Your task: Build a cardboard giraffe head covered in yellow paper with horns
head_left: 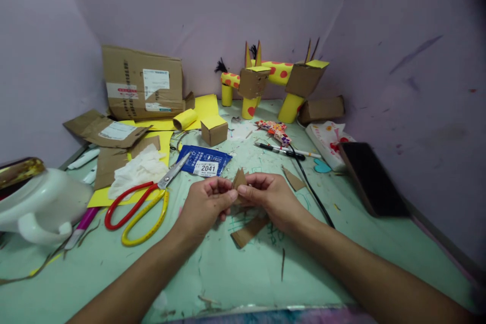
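Observation:
My left hand [208, 201] and my right hand [270, 195] meet in the middle, both pinching a small pointed piece of cardboard [239, 180] between thumbs and fingers. Its tip points up; the lower part is hidden by my fingers. Just below lies a loose cardboard strip [248, 232], partly under my right hand. Another cardboard scrap [293, 178] rests to the right. Scissors [146, 207] with one red and one yellow handle lie to the left of my left hand, their blades over a blue packet [207, 160] labelled 2041.
Behind stand yellow, red-spotted cardboard animals [255, 83]. A small cardboard box [214, 130] with a yellow top sits before them. Left are a large carton [142, 81], crumpled tissue [138, 171] and a white mug [41, 207]. Right are a black pen [279, 151], a cable [313, 192] and a phone [374, 178].

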A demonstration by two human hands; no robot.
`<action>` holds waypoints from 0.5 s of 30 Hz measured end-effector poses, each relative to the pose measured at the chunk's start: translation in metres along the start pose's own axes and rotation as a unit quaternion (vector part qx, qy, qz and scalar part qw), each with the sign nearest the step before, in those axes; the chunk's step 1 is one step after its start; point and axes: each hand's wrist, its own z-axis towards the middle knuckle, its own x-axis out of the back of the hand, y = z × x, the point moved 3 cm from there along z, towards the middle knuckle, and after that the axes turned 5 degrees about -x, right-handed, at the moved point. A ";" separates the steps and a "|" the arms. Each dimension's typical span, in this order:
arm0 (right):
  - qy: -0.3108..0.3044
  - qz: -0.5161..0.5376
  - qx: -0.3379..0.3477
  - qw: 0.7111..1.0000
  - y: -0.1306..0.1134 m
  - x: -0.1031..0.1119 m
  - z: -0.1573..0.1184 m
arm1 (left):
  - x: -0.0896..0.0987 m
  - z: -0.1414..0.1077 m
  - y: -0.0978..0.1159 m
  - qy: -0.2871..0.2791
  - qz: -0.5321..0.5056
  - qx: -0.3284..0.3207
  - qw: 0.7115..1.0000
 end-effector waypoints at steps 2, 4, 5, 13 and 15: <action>-0.008 -0.002 -0.003 1.000 -0.001 0.000 0.000 | 0.001 0.001 -0.002 -0.005 -0.001 -0.001 1.000; -0.018 0.002 0.004 1.000 -0.009 0.005 0.001 | 0.003 0.002 0.000 -0.003 0.003 -0.015 1.000; -0.009 0.010 0.018 1.000 -0.016 0.010 0.001 | 0.004 0.001 0.003 0.007 0.014 -0.027 1.000; 0.210 0.126 0.186 0.952 -0.081 0.078 0.010 | -0.008 -0.029 0.012 -0.138 0.393 -0.062 0.907; 0.208 0.138 0.166 0.954 -0.078 0.078 0.012 | -0.014 -0.037 0.006 -0.169 0.474 -0.097 0.859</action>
